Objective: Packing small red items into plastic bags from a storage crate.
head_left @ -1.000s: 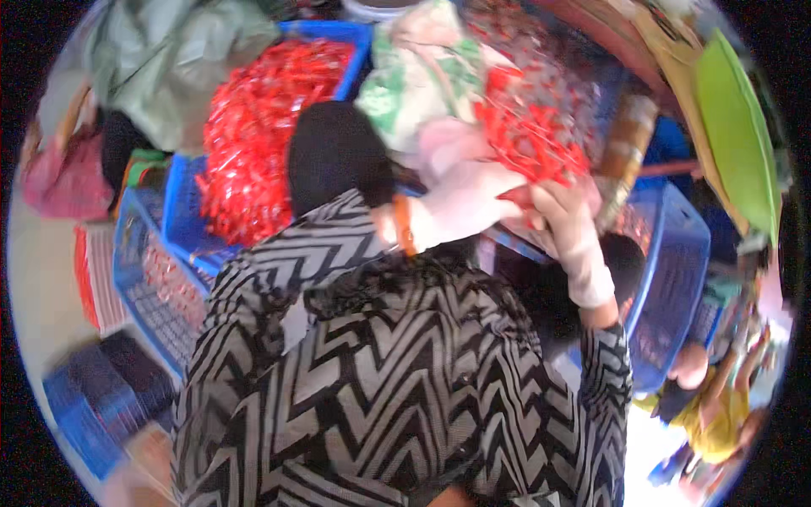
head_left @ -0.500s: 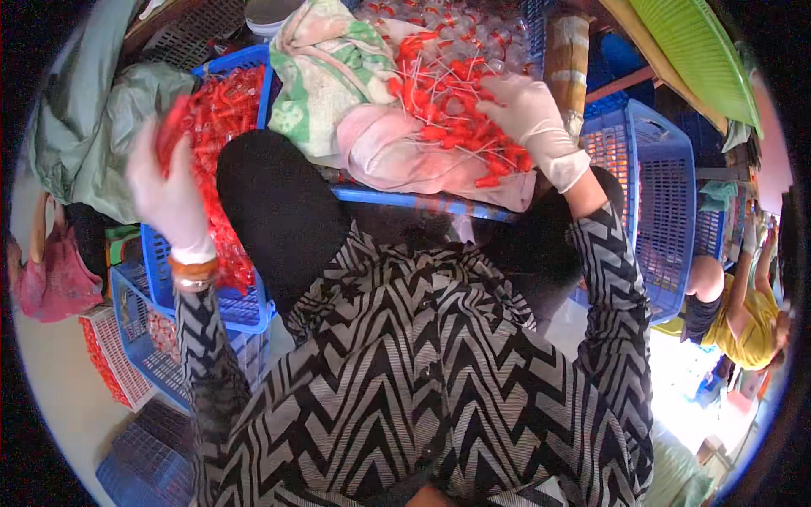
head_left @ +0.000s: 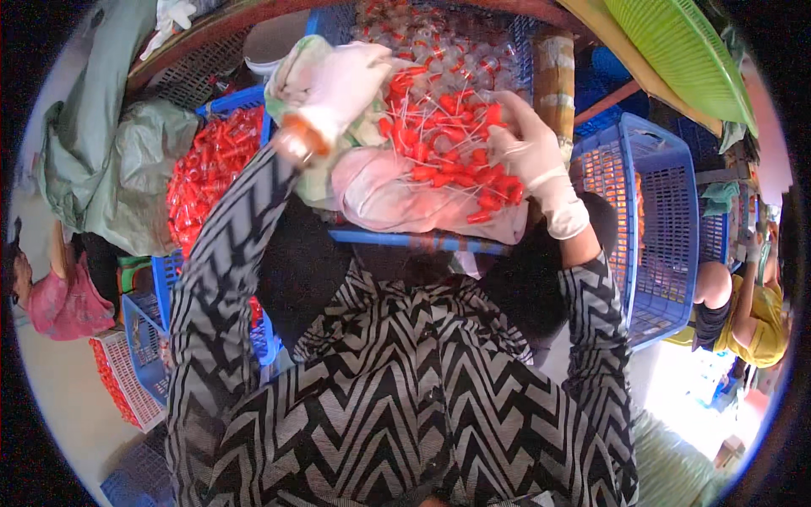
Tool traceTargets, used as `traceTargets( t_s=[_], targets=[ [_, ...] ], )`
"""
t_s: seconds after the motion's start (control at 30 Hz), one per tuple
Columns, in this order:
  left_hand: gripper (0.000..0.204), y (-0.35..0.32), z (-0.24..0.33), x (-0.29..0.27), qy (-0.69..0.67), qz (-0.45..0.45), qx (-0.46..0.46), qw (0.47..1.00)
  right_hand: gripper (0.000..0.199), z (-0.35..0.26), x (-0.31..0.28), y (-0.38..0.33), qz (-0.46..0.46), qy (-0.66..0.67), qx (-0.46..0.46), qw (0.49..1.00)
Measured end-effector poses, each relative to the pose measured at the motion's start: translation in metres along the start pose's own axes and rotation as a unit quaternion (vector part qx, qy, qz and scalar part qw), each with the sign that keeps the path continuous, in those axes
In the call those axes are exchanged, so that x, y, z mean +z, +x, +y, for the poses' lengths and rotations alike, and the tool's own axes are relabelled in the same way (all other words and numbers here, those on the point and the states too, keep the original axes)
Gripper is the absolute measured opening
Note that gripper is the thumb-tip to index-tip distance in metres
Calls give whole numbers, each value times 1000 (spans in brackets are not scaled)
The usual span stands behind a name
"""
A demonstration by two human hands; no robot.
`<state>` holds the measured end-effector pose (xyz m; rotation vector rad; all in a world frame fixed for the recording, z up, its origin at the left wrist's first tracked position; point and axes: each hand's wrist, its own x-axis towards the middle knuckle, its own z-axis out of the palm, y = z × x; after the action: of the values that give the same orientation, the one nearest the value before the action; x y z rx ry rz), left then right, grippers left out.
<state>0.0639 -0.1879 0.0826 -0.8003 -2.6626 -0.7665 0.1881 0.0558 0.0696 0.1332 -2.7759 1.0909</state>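
Red caps with thin white tubes [head_left: 448, 144] lie heaped over a pinkish cloth [head_left: 380, 190] in front of me. My right hand [head_left: 534, 152], in a white glove, is at the heap's right edge, its fingers and thumb bent around a red cap. My left hand [head_left: 342, 89], also gloved, reaches over the green-and-white cloth [head_left: 291, 76] left of the heap. Motion smears it, and its fingers are not clear enough to show whether they hold anything. Behind the heap are clear bottles [head_left: 456, 55] with red rings.
At left, a blue basket [head_left: 232, 100] holds finished-looking red-topped pieces [head_left: 207, 177], beside a grey-green sack [head_left: 160, 160]. Blue crates [head_left: 663, 228] stand at right, near a taped post [head_left: 553, 80]. People in a pink top [head_left: 72, 291] and yellow top [head_left: 752, 329] are farther off.
My left hand has swung from the left basket, with something red in it, rightward to the cloth beside the heap. My right hand's fingers have curled in at the heap's edge.
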Motion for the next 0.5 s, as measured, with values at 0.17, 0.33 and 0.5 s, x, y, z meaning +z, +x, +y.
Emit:
traceTargets(
  t_s=[0.17, 0.33, 0.5],
  targets=[
    [25, 72, -15, 105, 117, -176, -18, 977, 39, 7, -37, -2, 17, 508, 138, 850],
    [30, 97, -21, 157, 282, -136, 176, 933, 39, 6, -52, -2, 21, 644, 78, 761],
    [35, 100, -35, 185, 347, -175, 235, 891, 38, 12, -58, 0, 31, 664, 93, 742]
  ],
)
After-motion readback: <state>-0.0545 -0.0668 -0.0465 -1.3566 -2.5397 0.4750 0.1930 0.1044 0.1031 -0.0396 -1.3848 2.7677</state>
